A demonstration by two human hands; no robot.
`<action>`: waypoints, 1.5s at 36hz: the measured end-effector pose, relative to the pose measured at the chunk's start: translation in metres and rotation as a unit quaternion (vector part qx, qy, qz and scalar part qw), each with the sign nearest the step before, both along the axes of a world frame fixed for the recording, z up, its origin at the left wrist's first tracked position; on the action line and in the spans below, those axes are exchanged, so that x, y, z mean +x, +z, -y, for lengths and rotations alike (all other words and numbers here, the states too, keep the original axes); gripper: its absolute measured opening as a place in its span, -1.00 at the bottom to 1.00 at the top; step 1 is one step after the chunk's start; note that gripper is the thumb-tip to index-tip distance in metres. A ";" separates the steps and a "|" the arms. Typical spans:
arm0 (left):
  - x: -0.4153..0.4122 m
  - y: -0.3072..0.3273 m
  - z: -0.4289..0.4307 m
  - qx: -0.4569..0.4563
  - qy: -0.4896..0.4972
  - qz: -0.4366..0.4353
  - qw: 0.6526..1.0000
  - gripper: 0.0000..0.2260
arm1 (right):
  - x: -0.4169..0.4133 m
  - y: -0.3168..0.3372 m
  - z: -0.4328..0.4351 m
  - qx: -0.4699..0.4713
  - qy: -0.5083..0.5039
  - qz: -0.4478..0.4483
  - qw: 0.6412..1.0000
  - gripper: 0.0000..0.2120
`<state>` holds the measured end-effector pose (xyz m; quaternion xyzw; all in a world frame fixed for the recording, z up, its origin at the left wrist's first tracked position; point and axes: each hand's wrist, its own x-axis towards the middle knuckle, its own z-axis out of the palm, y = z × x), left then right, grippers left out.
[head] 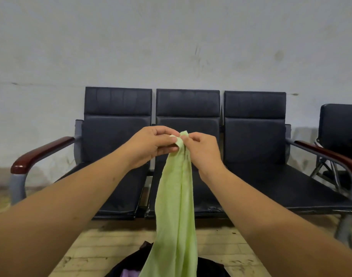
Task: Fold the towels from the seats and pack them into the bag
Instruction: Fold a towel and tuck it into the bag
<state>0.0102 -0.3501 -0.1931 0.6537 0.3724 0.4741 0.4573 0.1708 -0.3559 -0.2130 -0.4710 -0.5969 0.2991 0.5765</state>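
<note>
A scuffed pale wall (171, 47) backs three dark seats (255, 136), no towel showing on them; before them the fingers (163, 130) of the left hand (151, 145) and right hand (203, 150) pinch the top of a green towel (176, 206), doubled lengthwise, hanging straight below them; under the fingers a dark bag (129, 260) sits open, something purple (129, 274) already inside; I'd judge this towel half-folded, not yet packed.

The towel (176, 206) hangs before the middle seat (188, 148) — over the bag (131, 262) on the floor (91, 244).
</note>
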 end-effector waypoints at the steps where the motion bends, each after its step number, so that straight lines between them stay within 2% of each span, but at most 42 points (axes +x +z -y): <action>1: -0.002 -0.001 0.000 -0.008 -0.019 0.010 1.000 -0.81 | 0.002 0.000 0.000 -0.006 0.006 -0.009 1.000 -0.81; 3: -0.004 -0.002 -0.001 -0.004 -0.026 0.004 1.000 -0.78 | 0.004 0.000 0.000 -0.014 0.014 -0.016 1.000 -0.82; 8: -0.003 -0.001 -0.003 0.055 0.023 -0.059 0.996 -0.86 | 0.003 -0.005 0.002 -0.006 0.040 -0.006 0.999 -0.83; 15: 0.001 -0.001 -0.006 0.081 0.071 -0.125 0.986 -0.87 | 0.001 -0.009 -0.001 -0.003 0.049 -0.028 0.998 -0.83; 19: 0.003 -0.004 -0.007 0.090 0.096 -0.135 0.982 -0.89 | 0.001 -0.009 0.001 -0.006 0.073 -0.015 0.997 -0.78; 21: 0.003 -0.005 -0.008 0.097 0.111 -0.140 0.979 -0.90 | 0.003 -0.010 0.003 0.003 0.108 -0.002 0.994 -0.83; 24: 0.000 -0.005 -0.009 0.087 0.117 -0.150 0.978 -0.89 | 0.005 -0.013 0.004 0.001 0.137 0.029 0.990 -0.86; 29: -0.003 -0.005 -0.008 0.082 0.102 -0.186 0.974 -0.82 | 0.002 -0.011 0.003 0.001 0.084 0.067 0.994 -0.90; 32: -0.004 -0.004 -0.004 0.068 0.100 -0.210 0.970 -0.70 | 0.003 -0.007 0.003 -0.008 0.077 0.062 0.995 -0.88; 35: -0.011 -0.008 0.000 0.022 0.041 -0.280 0.959 -0.64 | 0.009 0.001 0.000 -0.040 0.083 0.016 0.996 -0.87; 39: -0.024 -0.022 -0.004 -0.011 0.005 -0.333 0.943 -0.68 | 0.023 0.009 -0.005 -0.051 0.073 -0.020 0.996 -0.87; 44: -0.048 -0.021 0.000 -0.024 0.015 -0.379 0.925 -0.77 | 0.046 0.012 -0.012 -0.065 0.045 0.028 0.996 -0.86; 46: -0.050 -0.013 0.001 0.006 0.034 -0.412 0.910 -0.80 | 0.051 0.011 -0.016 -0.078 0.029 0.051 0.995 -0.86; 49: -0.043 0.012 -0.001 0.119 0.146 -0.448 0.874 -0.67 | 0.055 0.019 -0.026 -0.092 0.012 0.048 0.995 -0.89; 50: -0.041 0.023 -0.002 0.163 0.190 -0.430 0.868 -0.65 | 0.055 0.026 -0.031 -0.086 0.015 0.031 0.996 -0.90; 52: -0.036 0.050 -0.001 0.239 0.267 -0.340 0.869 -0.64 | 0.057 0.051 -0.037 -0.052 0.037 -0.029 0.998 -0.89; 54: -0.029 0.077 0.002 0.269 0.262 -0.267 0.888 -0.61 | 0.057 0.081 -0.039 0.002 0.069 -0.092 0.993 -0.86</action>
